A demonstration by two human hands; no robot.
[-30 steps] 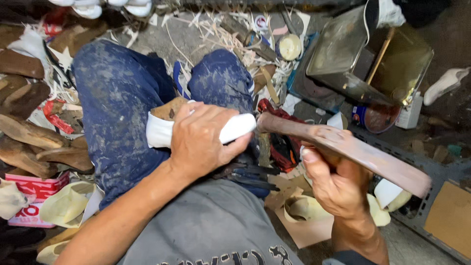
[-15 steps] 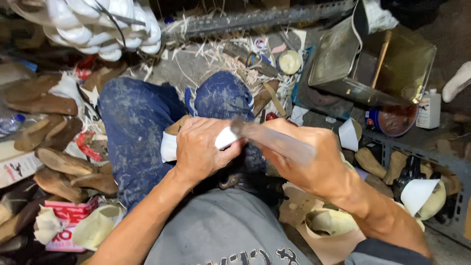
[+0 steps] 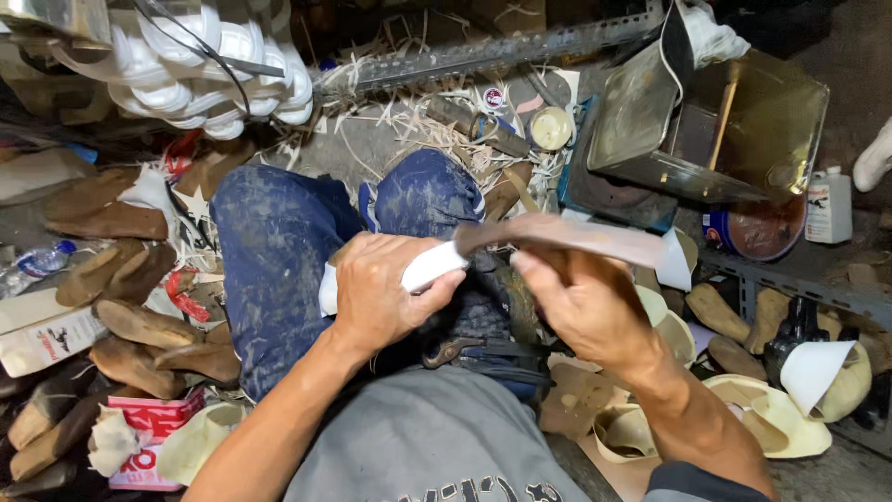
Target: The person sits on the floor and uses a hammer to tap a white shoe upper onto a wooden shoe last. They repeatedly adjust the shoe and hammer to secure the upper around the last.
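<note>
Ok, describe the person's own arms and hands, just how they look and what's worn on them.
Both forearms are bare, and the left hand and right hand wear no gloves; no rings or watch show. A dark sleeve edge appears at the right upper arm near the bottom of the view. The left arm shows no sleeve before it leaves the picture. A grey shirt covers the torso.

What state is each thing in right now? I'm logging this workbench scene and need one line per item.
Left hand: closed around the white piece.
White piece: gripped, one end sticking out.
Right hand: holding the long blade.
Long blade: lying across, touching the white piece.
Metal tin: open, tilted.
Brown soles: heaped loosely.
</note>
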